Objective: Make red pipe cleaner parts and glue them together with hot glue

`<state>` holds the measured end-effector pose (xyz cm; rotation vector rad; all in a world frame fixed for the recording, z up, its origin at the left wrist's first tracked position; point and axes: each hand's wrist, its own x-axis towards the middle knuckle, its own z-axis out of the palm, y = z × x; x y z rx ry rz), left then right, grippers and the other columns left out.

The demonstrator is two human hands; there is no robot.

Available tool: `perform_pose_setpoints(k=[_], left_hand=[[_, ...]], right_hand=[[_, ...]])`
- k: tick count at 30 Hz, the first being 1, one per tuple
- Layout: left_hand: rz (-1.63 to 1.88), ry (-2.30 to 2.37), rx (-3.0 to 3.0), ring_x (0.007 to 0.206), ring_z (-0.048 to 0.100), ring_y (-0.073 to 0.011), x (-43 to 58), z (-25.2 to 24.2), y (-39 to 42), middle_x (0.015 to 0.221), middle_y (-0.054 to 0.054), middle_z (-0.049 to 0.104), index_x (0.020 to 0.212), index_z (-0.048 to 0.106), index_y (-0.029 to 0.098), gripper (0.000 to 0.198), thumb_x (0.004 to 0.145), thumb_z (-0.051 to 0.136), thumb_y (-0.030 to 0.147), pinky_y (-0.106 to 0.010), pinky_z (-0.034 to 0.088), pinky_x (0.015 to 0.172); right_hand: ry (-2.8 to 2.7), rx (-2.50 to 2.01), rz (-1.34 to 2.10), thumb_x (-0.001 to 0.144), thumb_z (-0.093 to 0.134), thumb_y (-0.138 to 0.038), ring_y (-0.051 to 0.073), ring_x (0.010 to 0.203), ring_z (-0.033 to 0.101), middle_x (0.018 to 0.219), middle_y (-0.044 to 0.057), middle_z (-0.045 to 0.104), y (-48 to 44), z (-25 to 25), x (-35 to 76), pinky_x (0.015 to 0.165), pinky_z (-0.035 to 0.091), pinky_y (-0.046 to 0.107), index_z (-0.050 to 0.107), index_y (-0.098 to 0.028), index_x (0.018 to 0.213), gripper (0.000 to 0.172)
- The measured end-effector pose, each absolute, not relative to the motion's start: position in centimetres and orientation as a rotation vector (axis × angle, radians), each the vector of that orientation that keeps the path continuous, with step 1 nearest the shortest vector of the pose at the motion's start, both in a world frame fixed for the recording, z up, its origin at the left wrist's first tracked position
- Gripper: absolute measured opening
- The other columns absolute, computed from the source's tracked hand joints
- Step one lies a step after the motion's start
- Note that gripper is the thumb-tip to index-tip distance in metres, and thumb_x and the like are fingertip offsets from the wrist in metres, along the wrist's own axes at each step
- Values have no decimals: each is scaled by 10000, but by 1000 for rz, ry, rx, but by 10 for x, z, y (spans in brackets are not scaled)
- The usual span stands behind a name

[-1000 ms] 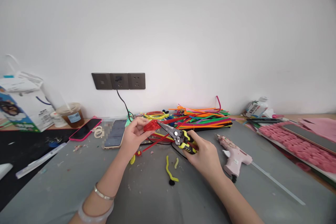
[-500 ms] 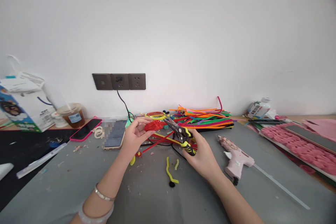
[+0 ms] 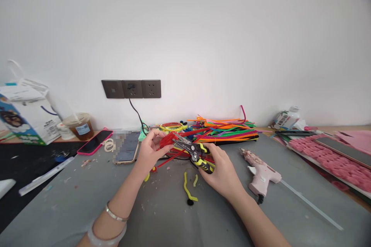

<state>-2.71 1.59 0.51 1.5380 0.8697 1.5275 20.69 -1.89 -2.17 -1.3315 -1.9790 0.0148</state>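
Observation:
Red pipe cleaners (image 3: 167, 141), bunched together, are pinched in my left hand (image 3: 152, 147). My right hand (image 3: 222, 170) grips black-and-yellow wire-stripping pliers (image 3: 194, 153) by the handles. The tool's jaws point left and reach the red bunch at my left fingertips. Whether the jaws close on a stem, I cannot tell. Below my hands lie a bent yellow pipe cleaner piece (image 3: 187, 189), a shorter yellow piece (image 3: 196, 180) and a black pompom (image 3: 190, 202).
Multicoloured pipe cleaners (image 3: 232, 133) are heaped by the wall. A pink glue gun (image 3: 263, 177) with a long glue stick lies at right, before a pink braided mat (image 3: 327, 158). Two phones, one pink-cased (image 3: 95, 142), and an iced drink (image 3: 79, 127) stand left.
The pliers have moved left, so their jaws now come up against the red bunch. My left hand has barely shifted and keeps its pinch.

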Motion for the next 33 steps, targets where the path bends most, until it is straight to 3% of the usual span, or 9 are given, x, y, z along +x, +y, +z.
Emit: perform_pose_setpoints(k=[17, 24, 30, 33], left_hand=[[1663, 883, 1740, 721, 535, -128, -27, 0, 17, 772, 27, 491, 739, 470, 211, 333, 726, 796, 279, -239, 512, 676], [1649, 927, 1699, 728, 543, -140, -28, 1, 17, 765, 25, 495, 727, 480, 208, 389, 679, 835, 361, -262, 525, 692], [1596, 829, 1519, 855, 648, -194, -31, 4, 19, 909, -53, 645, 780, 566, 200, 407, 676, 821, 499, -300, 548, 742], [1518, 835, 1443, 889, 681, -210, -32, 6, 19, 938, -69, 700, 879, 645, 200, 380, 688, 823, 476, -316, 563, 780]], right_hand=[[-1938, -1424, -62, 686, 592, -236, 252, 728, 708, 877, 63, 749, -22, -19, 205, 615, 500, 302, 602, -241, 1040, 355], [-1922, -1437, -11, 687, 589, -235, 240, 695, 710, 847, 39, 754, -23, -19, 205, 572, 478, 280, 596, -248, 1071, 384], [-1884, -1454, 22, 702, 593, -251, 242, 703, 710, 850, 36, 750, -22, -23, 205, 586, 496, 289, 587, -251, 1058, 356], [-1884, -1466, -9, 703, 597, -255, 248, 714, 711, 886, 50, 754, -21, -23, 206, 601, 505, 301, 593, -246, 1048, 345]])
